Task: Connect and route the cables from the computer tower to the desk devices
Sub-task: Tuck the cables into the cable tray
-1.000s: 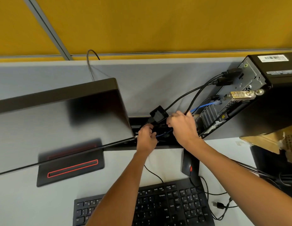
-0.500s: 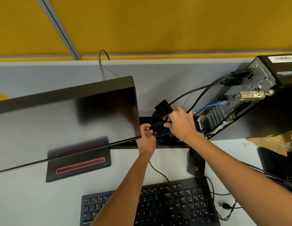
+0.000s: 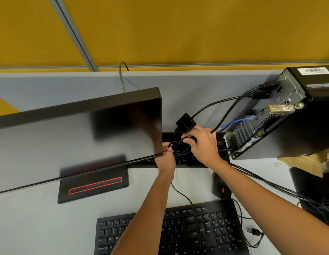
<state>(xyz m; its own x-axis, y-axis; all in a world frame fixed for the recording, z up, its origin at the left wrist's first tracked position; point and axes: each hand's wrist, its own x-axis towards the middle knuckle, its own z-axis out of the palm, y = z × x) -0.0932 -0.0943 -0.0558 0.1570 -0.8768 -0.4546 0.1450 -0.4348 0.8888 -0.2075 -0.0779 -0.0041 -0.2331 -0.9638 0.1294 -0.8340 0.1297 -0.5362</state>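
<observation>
Cables: your left hand (image 3: pixel 166 159) pinches a loop of thin black cables (image 3: pixel 175 144) just beside the monitor's (image 3: pixel 77 137) lower right corner; your right hand (image 3: pixel 203 144) closes over the same bundle and touches the small black adapter box (image 3: pixel 185 122) at its fingertips; all of this sits over the dark cable slot (image 3: pixel 187 163) at the back of the desk (image 3: pixel 31 218)

Tower: the computer tower (image 3: pixel 288 115) lies to the right of your right hand, rear panel facing you; two black plugs (image 3: pixel 266 90), a blue network cable (image 3: pixel 235 121) and a metal-shelled connector (image 3: pixel 281 108) already sit in its ports; so the tower end looks largely connected

Monitor link: one black lead runs from the tower to the adapter box; whether the box is joined to the monitor, you cannot tell, since your hands hide that end

Keyboard and mouse: the keyboard (image 3: pixel 178 232) lies near your forearms with its lead running up toward your left hand; the mouse (image 3: pixel 221 186) sits under your right forearm

Loose end: a free plug (image 3: pixel 252 231) rests on the desk right of the keyboard, unconnected

Remaining: by my judgement you are midway; the bundle needs feeding through the slot, and the loose plug needs a home
</observation>
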